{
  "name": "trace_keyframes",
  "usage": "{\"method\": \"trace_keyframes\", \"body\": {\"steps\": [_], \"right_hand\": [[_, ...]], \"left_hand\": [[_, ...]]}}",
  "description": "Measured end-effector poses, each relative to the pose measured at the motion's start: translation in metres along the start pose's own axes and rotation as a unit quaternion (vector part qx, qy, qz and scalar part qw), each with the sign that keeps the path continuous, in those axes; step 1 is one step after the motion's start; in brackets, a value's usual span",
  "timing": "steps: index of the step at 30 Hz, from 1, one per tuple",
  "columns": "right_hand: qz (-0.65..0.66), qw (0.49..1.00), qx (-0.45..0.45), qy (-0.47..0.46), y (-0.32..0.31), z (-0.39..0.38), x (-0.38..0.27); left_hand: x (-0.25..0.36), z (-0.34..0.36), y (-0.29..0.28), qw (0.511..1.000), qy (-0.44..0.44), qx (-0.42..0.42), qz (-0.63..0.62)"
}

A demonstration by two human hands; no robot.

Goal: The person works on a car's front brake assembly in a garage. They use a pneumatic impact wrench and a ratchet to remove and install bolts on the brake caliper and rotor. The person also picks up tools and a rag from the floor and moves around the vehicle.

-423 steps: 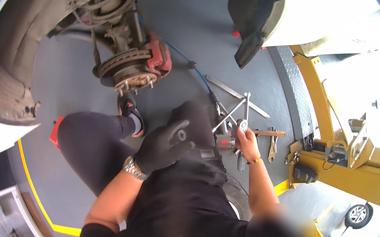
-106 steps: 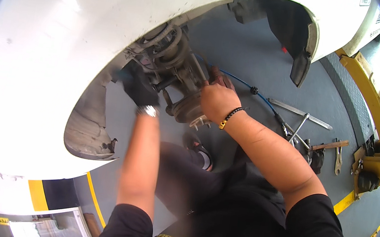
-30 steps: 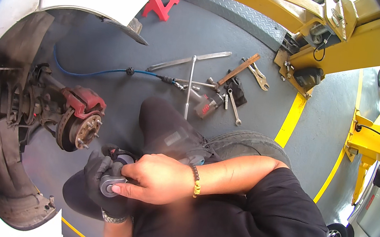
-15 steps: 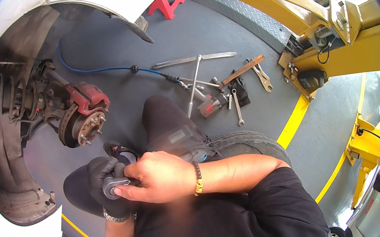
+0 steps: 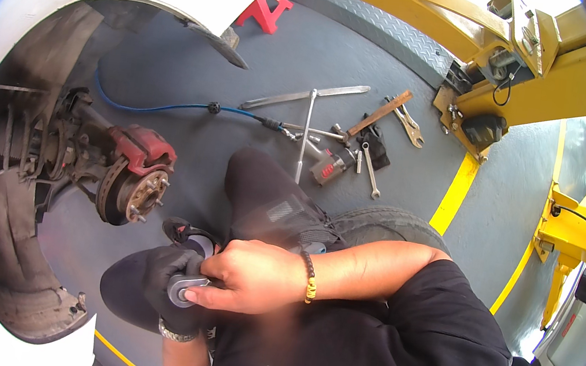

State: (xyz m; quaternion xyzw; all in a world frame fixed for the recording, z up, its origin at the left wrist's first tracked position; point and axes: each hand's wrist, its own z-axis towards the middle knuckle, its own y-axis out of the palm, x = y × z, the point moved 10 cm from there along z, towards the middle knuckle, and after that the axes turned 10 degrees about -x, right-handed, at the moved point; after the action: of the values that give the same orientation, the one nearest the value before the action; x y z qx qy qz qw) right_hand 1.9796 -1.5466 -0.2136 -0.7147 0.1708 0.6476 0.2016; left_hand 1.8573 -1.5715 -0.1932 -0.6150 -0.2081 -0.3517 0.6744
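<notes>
My left hand (image 5: 165, 281), in a black glove, is closed round a grey metal tool with a round head, apparently a ratchet (image 5: 184, 291). Bare, my right hand (image 5: 251, 277) grips the same tool, its thumb against the round head and its fingers curled beside the glove. Most of the tool is hidden by the two hands. Both hands are low over my bent left leg. Left of them is a wheel hub (image 5: 143, 197) with studs and a brake disc, a red brake caliper (image 5: 145, 150) above it.
On the grey floor lie an impact wrench (image 5: 330, 167) with a blue air hose (image 5: 162, 111), a hammer (image 5: 380, 113), a spanner (image 5: 370, 171), a pry bar (image 5: 304, 97) and a cross-shaped wrench (image 5: 306, 133). A tyre (image 5: 391, 224) lies by my right leg. Yellow lift arms (image 5: 542, 90) stand beyond.
The view has shifted slightly, so the surroundings sit a little further right. Both hands keep their grip on the tool, and its round head shows a little more plainly.
</notes>
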Motion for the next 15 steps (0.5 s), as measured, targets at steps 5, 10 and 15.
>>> {"method": "trace_keyframes", "body": {"steps": [5,10,15], "right_hand": [[-0.005,1.0,-0.023,0.004,0.004,-0.002,0.002],[-0.095,0.994,-0.057,0.008,0.002,-0.003,0.01],[-0.218,0.958,-0.154,-0.108,0.005,0.0,-0.018]], "left_hand": [[0.013,0.005,0.005,0.996,0.064,-0.067,-0.01],[0.01,0.005,0.024,0.96,0.043,-0.263,-0.089],[0.002,-0.027,0.064,0.889,0.005,-0.449,-0.088]]}}
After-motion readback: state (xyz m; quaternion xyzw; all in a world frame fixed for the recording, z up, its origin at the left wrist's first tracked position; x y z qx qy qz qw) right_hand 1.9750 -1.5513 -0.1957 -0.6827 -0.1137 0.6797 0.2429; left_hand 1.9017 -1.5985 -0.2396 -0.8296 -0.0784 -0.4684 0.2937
